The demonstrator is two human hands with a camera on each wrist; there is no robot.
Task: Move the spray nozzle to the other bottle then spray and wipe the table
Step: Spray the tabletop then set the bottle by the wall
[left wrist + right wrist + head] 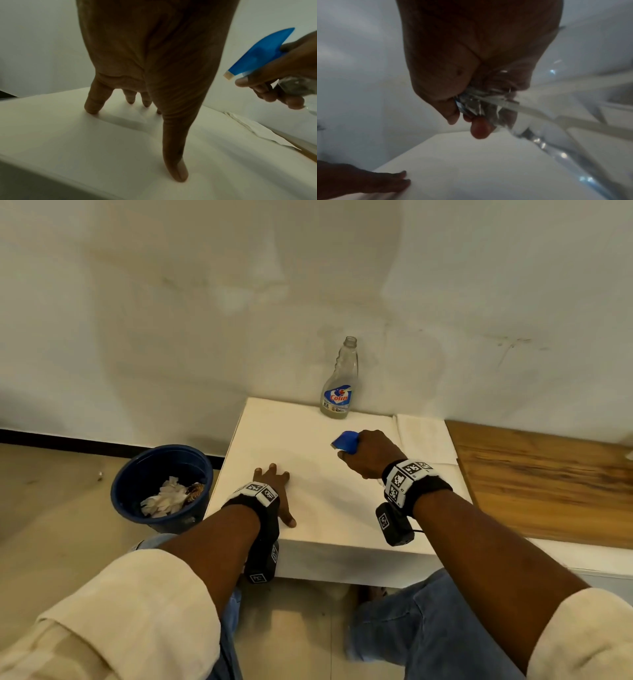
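My right hand (366, 453) grips a clear spray bottle (302, 86) by its neck, held above the white table (325, 508). Its blue spray nozzle (345, 442) points left, with my forefinger on the trigger (243, 81). The bottle's body is mostly hidden behind my hand and looks blurred in the right wrist view (488, 105). A second, uncapped Colin bottle (339, 381) stands upright at the table's far edge against the wall. My left hand (274, 491) rests on the table with straight, spread fingers (92, 102), left of the nozzle.
A folded white cloth or paper towel (424, 436) lies on the table's right side. A wooden board (548, 481) adjoins it on the right. A dark blue bin (161, 487) with crumpled paper stands on the floor to the left.
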